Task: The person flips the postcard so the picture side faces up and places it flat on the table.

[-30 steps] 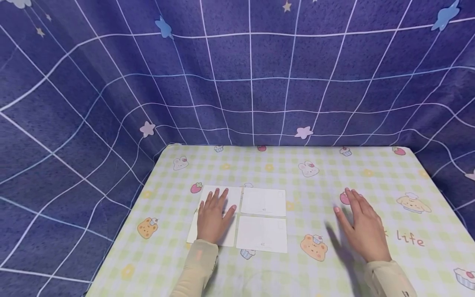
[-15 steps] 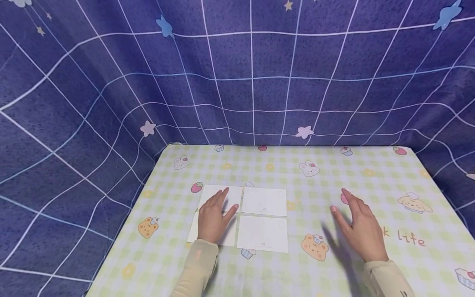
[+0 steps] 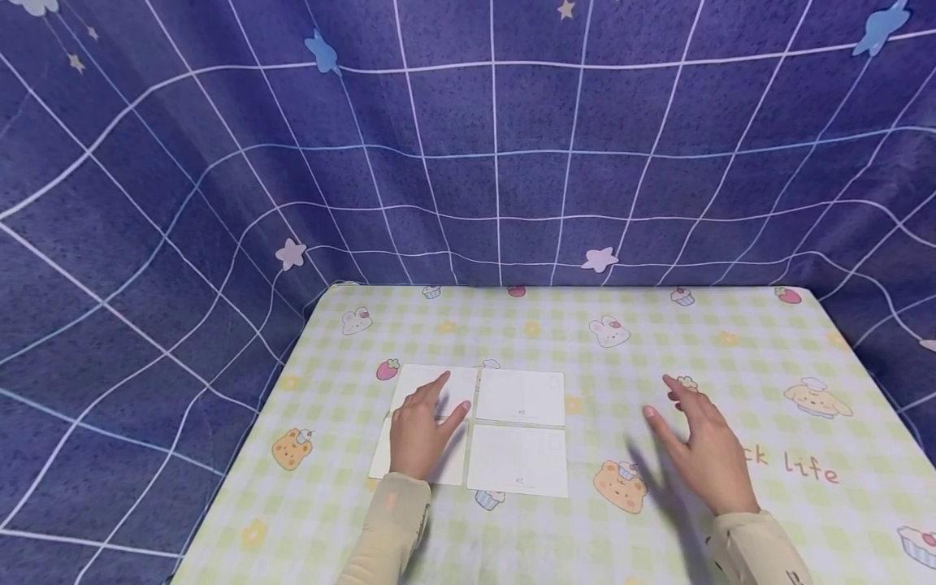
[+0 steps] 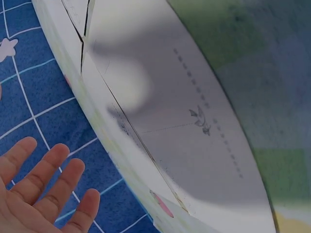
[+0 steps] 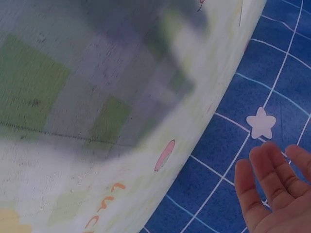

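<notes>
Several white postcards lie flat in two rows on the left half of the table. The far right postcard (image 3: 520,396) and the near right postcard (image 3: 517,460) show fully in the head view. My left hand (image 3: 422,435) hovers over the two left ones, covering much of the near left postcard (image 3: 382,455) and part of the far left postcard (image 3: 457,382). Its fingers are relaxed and hold nothing. In the left wrist view a card's printed side (image 4: 194,160) lies in the hand's shadow. My right hand (image 3: 709,451) hangs above the cloth to the right, thumb and fingers apart, holding nothing.
A green-and-white checked tablecloth (image 3: 541,536) with printed bears, rabbits and cupcakes covers the table. Behind and to the left hangs a dark blue curtain (image 3: 453,187) with grid lines and stars.
My right hand has drifted a little to the left, its fingers bending slightly. My left hand's fingers have drawn together and lifted from their spread pose; the postcards stay where they were.
</notes>
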Demonstrator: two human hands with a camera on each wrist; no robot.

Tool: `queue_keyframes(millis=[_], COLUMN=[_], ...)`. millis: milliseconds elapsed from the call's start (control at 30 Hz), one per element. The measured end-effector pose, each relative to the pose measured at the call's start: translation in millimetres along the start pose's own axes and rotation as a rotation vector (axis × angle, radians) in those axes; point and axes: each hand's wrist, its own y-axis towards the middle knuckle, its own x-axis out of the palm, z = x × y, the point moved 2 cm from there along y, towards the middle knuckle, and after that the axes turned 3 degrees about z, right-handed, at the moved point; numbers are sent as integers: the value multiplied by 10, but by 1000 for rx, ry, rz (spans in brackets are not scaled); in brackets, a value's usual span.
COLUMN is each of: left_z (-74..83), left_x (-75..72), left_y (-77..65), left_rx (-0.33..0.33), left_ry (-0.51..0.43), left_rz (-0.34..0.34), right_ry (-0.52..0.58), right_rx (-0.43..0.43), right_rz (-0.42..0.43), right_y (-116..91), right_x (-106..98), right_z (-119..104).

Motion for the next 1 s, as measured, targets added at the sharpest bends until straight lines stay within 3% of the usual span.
queue_keyframes(millis=[1000], left_z=[-44], left_x=[37], left_y=[-52], left_rx=[13], left_ry=[-93], left_rz=[-187], right_ry=[63], right_rx=[39], right_rz=[-54], right_y=[-32], right_x=[209], right_z=[-180])
